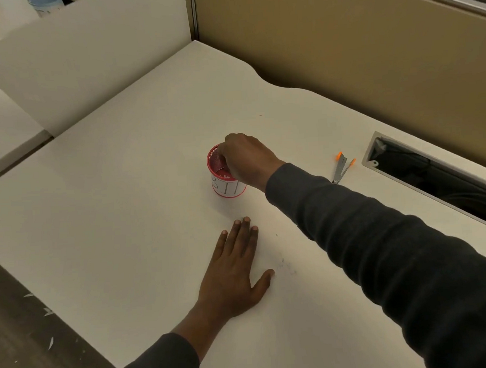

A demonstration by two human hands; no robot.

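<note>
The right hand (246, 160) curls over the rim of a red metal-mesh cup (227, 186) wrapped in a white paper label, upright near the middle of the white desk (121, 192). The left hand (233, 273) lies flat closer to the front edge, fingers straight. A grey stapler with orange tips (342, 169) lies towards the right edge, beside a rectangular cable slot (369, 157).

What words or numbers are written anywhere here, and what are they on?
"311" (best guess): hand-drawn on the white label round the red mesh cup. The first mark may be a 3 or an 8, and the right hand holding the rim hides the rest.
Grey and orange stapler: no writing shows.
Blue and white container at the far edge: too blurred to read.
</note>
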